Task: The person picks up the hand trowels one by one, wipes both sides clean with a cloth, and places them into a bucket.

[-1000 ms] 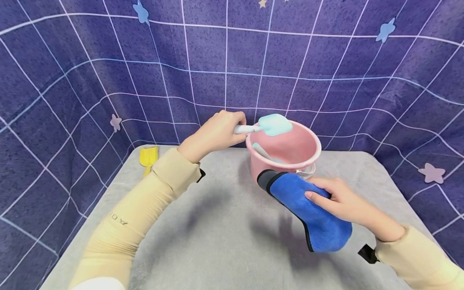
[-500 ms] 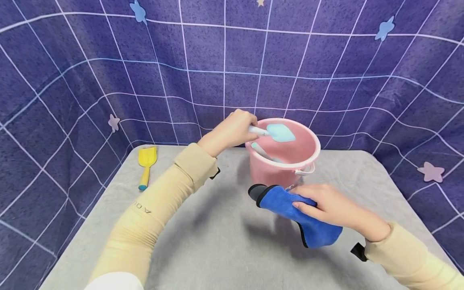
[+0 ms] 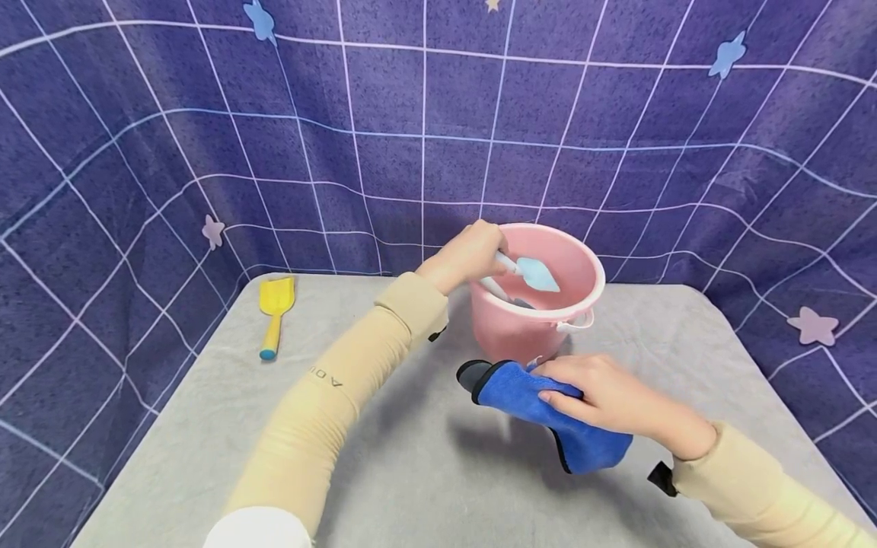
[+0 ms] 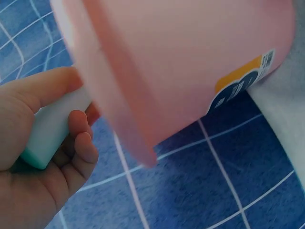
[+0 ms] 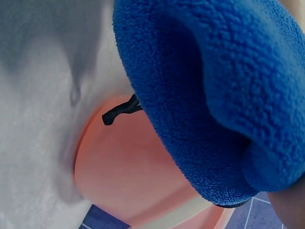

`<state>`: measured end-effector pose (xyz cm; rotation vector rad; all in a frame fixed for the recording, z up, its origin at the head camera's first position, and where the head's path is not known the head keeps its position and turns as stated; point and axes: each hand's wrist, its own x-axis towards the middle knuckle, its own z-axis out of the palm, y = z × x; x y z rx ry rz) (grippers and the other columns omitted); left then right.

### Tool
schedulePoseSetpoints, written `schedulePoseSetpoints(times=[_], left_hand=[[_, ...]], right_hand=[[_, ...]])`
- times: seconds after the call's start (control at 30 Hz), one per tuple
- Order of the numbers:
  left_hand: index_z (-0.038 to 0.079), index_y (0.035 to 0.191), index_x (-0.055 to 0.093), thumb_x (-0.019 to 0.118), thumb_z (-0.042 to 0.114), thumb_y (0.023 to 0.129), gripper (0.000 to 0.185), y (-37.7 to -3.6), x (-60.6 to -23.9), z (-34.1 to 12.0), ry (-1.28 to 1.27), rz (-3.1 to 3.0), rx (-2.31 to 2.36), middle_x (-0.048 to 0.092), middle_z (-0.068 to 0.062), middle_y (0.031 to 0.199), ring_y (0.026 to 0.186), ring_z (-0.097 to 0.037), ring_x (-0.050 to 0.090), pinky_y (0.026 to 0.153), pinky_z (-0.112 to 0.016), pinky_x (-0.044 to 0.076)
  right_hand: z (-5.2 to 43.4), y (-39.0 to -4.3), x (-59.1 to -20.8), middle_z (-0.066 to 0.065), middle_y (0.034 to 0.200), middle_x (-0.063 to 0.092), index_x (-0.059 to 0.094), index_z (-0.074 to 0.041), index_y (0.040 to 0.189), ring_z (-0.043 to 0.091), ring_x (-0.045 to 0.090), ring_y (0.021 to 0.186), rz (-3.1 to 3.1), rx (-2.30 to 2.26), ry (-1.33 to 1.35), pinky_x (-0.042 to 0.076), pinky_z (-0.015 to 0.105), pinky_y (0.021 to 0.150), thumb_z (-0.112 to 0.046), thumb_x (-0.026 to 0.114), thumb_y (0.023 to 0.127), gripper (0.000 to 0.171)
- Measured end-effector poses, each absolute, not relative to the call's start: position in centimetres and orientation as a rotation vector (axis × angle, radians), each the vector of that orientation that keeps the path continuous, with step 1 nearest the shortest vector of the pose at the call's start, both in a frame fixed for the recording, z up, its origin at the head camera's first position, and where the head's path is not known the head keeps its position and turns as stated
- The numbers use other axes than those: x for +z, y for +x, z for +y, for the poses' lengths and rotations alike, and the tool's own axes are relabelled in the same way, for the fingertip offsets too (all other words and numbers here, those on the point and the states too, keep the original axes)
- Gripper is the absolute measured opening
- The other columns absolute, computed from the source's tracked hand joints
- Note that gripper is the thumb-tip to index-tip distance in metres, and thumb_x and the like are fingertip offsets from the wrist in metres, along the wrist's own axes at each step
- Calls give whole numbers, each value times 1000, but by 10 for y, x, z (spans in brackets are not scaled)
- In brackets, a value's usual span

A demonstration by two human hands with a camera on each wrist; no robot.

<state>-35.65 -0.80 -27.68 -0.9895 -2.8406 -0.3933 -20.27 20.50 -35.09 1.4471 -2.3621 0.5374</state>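
My left hand [image 3: 476, 247] grips the white handle of a toy shovel [image 3: 537, 274], whose pale blue blade points down into the mouth of the pink bucket [image 3: 510, 331]. In the left wrist view, the handle [image 4: 55, 126] lies between thumb and curled fingers beside the bucket's rim [image 4: 97, 90]. A second pale handle [image 3: 495, 289] leans inside the bucket. My right hand [image 3: 606, 392] pinches a folded blue plush cloth [image 3: 524, 394] with black trim and a grey side, hanging in front of the bucket. The cloth [image 5: 157, 81] covers much of the right wrist view.
A yellow toy shovel [image 3: 275, 308] with a blue handle end lies at the left back of the grey table [image 3: 411, 487]. The bucket's white bail handle [image 3: 581, 323] hangs on its right side. A purple gridded curtain [image 3: 384, 99] with stars surrounds the table.
My left hand has moved right and down, bringing the shovel's blade lower into the bucket. My right hand has shifted the cloth left and slightly down. The yellow shovel is now fully uncovered.
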Motion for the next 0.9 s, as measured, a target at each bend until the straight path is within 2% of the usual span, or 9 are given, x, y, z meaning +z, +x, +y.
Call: schedulePoseSetpoints(times=[0.17, 0.3, 0.5, 0.7, 0.9], left_hand=[[10, 79, 74, 74, 14, 77, 4, -358, -288, 0, -990, -2871, -398, 68, 2, 78, 73, -13, 57, 75, -26, 47], [6, 71, 70, 80, 13, 71, 11, -360, -297, 5, -1040, -2897, -400, 61, 1, 67, 63, -11, 46, 64, -22, 43], [6, 70, 61, 82, 14, 66, 23, -362, -302, 10, -1061, -2994, -334, 56, -1, 68, 66, -14, 46, 61, -22, 40], [6, 72, 60, 82, 21, 70, 26, -363, -302, 14, -1062, -3064, -259, 55, 0, 69, 66, -14, 45, 63, -23, 42], [10, 68, 56, 79, 21, 71, 25, -366, -303, 17, -1077, -3111, -186, 52, 2, 68, 66, -14, 44, 62, -24, 40]], right_hand=[[202, -203, -354, -13, 104, 65, 63, -23, 110, 3, 62, 94, -2377, 562, 1447, 51, 28, 79, -19, 65, 87, 24], [202, -203, -355, -13, 102, 64, 63, -22, 109, 2, 62, 91, -2372, 579, 1454, 50, 26, 77, -18, 64, 87, 22], [200, -204, -356, -13, 100, 64, 62, -22, 109, 3, 61, 89, -2356, 594, 1468, 49, 25, 77, -17, 64, 88, 22], [200, -205, -358, -14, 101, 64, 63, -22, 108, 2, 61, 89, -2384, 588, 1450, 49, 25, 77, -18, 64, 87, 22], [200, -205, -359, -15, 104, 64, 63, -22, 109, 1, 61, 93, -2421, 582, 1431, 49, 24, 80, -19, 65, 86, 23]])
